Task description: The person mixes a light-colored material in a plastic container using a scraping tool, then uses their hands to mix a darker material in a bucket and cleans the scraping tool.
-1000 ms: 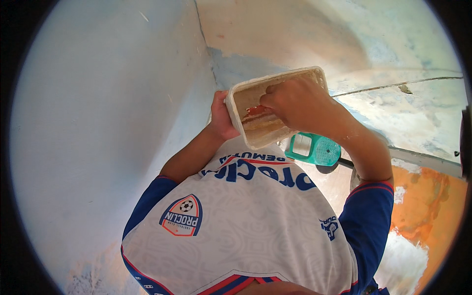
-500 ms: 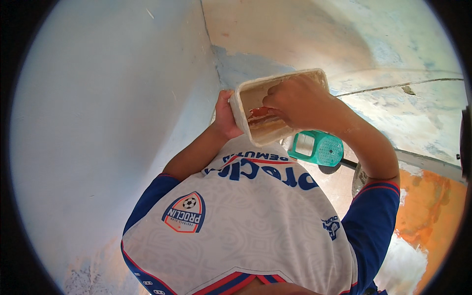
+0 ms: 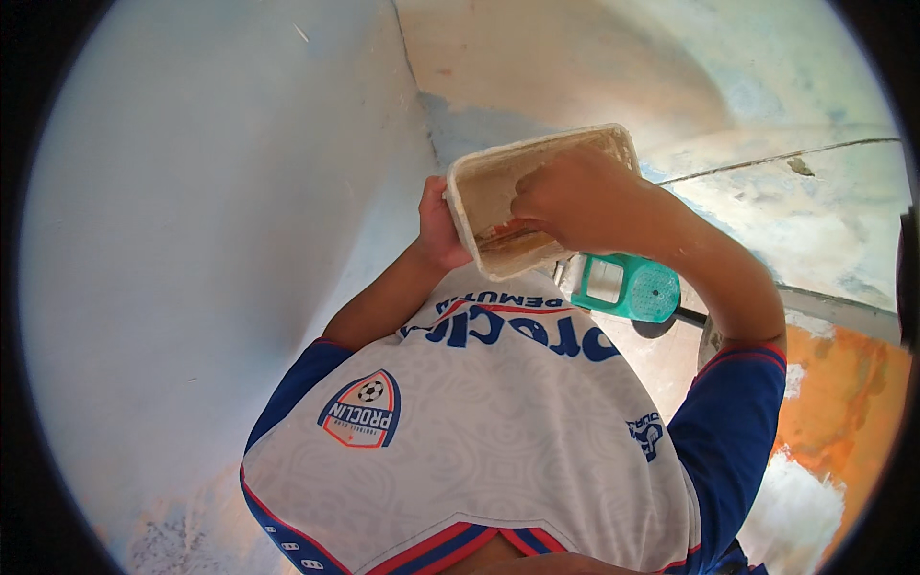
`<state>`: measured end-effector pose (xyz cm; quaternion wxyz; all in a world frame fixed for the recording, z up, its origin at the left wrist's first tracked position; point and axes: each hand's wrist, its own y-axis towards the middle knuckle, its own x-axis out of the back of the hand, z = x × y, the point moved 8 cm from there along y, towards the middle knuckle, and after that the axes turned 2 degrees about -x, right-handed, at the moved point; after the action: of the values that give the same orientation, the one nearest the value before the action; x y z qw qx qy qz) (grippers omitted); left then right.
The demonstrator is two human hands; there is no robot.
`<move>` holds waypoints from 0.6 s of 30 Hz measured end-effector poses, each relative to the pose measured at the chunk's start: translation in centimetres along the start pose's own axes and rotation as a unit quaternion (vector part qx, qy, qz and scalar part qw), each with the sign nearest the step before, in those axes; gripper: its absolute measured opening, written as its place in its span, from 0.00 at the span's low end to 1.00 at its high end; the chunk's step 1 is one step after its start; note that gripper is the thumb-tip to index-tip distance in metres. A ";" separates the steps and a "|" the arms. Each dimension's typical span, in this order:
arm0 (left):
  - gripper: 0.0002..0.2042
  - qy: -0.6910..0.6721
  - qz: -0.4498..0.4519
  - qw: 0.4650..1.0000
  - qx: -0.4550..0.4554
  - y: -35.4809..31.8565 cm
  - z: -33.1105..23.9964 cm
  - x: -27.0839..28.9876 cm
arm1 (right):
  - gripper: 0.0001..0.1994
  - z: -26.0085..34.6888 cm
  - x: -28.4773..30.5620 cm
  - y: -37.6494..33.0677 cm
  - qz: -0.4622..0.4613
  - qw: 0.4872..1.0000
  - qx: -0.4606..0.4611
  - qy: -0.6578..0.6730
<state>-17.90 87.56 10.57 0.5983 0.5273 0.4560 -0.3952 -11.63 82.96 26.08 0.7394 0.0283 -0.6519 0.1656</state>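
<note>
A rectangular off-white plastic tub [image 3: 489,187], smeared inside, is held tilted in front of my chest. My left hand [image 3: 441,228] grips its left end, with the thumb along the outer side near the rim. My right hand [image 3: 580,199] reaches down into the tub with its fingers closed. Below those fingers a small reddish-orange piece [image 3: 508,228] shows, partly hidden; it looks like part of a hand tool, but its kind cannot be made out. Some pale residue clings to the tub's walls and to that piece.
A pale blue wall [image 3: 192,220] rises on the left and meets a patchy wall [image 3: 565,57] at a corner. Beneath the tub, to the right, is a teal plastic object [image 3: 655,292] with a round dotted face. Orange and white patches [image 3: 829,402] cover the surface at lower right.
The tub has shifted slightly up and to the left in view. Less of the reddish-orange piece shows, and my right hand stays inside the tub. My left hand keeps its grip.
</note>
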 end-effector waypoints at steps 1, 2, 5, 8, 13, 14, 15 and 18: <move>0.40 0.012 -0.003 1.000 0.002 -0.1 0.1 0.0 | 0.08 0.1 -0.3 0.3 0.000 1.000 0.002 -0.014; 0.40 0.025 -0.006 1.000 0.001 -0.2 0.0 -0.1 | 0.08 0.1 -0.5 0.5 0.007 1.000 -0.008 -0.022; 0.40 0.075 -0.001 0.997 -0.007 -0.5 -0.4 -0.1 | 0.08 -0.2 0.0 0.7 0.025 0.998 -0.043 -0.044; 0.40 0.086 -0.012 0.996 -0.012 -0.5 -0.6 -0.6 | 0.08 -0.4 1.2 0.5 0.022 0.997 -0.061 -0.035; 0.41 0.072 -0.008 0.997 -0.009 -1.0 -0.5 -0.4 | 0.07 1.3 1.0 0.7 0.021 1.000 -0.008 -0.003; 0.41 0.070 -0.056 0.996 -0.006 -1.3 -0.6 0.7 | 0.07 1.3 0.7 1.0 0.023 1.000 -0.011 -0.013; 0.42 0.069 -0.103 0.992 -0.003 -1.5 -0.6 1.8 | 0.06 1.2 0.3 1.4 0.025 0.999 -0.014 -0.022; 0.42 0.054 -0.022 0.998 0.016 -1.5 -0.3 1.3 | 0.05 1.1 1.3 1.9 0.047 0.996 -0.050 -0.051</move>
<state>-19.01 87.72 8.93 0.5554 0.5469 0.4929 -0.3866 -13.13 84.77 27.15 0.6969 -0.0311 -0.6970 0.1660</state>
